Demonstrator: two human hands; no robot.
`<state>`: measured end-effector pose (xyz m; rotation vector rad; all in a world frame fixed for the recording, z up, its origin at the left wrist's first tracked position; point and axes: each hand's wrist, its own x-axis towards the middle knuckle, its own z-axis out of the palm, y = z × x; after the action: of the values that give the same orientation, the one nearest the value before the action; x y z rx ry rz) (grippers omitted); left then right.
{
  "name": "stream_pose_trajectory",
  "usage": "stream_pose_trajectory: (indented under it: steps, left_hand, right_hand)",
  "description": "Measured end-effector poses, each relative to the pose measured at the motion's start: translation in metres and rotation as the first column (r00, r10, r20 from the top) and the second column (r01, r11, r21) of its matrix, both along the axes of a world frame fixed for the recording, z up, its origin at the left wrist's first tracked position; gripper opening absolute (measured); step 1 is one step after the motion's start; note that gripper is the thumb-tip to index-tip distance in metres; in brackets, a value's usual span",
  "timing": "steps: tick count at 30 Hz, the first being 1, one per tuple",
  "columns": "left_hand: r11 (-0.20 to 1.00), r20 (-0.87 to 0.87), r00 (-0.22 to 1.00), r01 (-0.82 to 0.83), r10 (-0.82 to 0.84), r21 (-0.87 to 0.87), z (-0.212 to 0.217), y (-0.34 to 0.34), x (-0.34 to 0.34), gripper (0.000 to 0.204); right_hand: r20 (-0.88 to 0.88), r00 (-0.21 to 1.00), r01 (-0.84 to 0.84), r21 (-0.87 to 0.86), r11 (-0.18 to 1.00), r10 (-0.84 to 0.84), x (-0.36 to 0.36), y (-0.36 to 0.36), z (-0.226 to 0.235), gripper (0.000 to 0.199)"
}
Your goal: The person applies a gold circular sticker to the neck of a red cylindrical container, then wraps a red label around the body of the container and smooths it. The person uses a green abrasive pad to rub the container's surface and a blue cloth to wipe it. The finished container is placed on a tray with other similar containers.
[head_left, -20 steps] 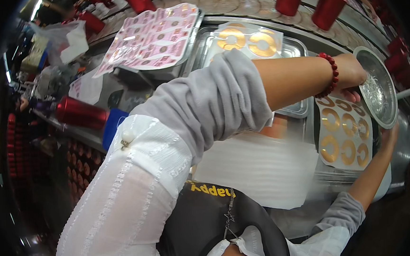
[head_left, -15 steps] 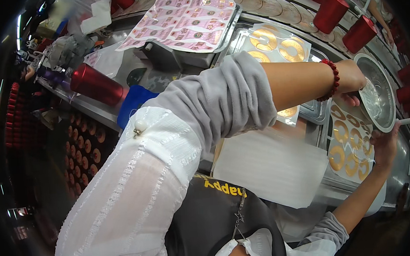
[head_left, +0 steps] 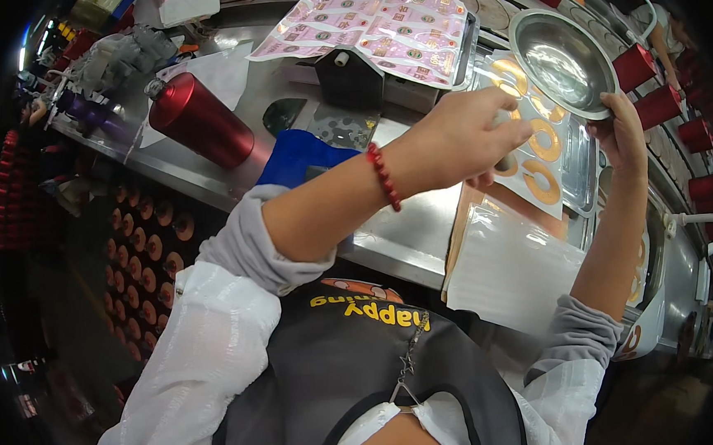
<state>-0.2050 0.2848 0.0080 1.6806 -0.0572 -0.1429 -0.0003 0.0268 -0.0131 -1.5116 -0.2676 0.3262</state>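
While our right hand (head_left: 624, 125) grips the steel bowl (head_left: 562, 59) by its rim, tilted for access, our left hand (head_left: 465, 136) pinches something small, unidentifiable, beside ring-shaped stickers (head_left: 538, 148)

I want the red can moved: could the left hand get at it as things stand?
Probably yes. The red can lies on the counter with nothing over it. The left hand is raised above the ring sheet and seems to pinch something small.
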Motion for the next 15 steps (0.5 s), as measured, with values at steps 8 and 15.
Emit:
stream_pose_trajectory:
  steps: [8, 15]
  left_hand:
    - [0.851, 0.623, 0.76, -0.44, 0.184, 0.285, -0.059, 0.088, -0.077, 0.016]
    - [0.459, 0.689, 0.684, -0.546, -0.238, 0.701, -0.035, 0.173, 0.013, 0.029]
  right_hand:
    - [0.084, 0.996, -0.007, -0.349, 0.937, 0.039, 0.003, 0.105, 0.004, 0.026]
    - [0.127, 0.984, -0.053, -0.447, 0.893, 0.122, 0.006, 0.141, 0.011, 0.032]
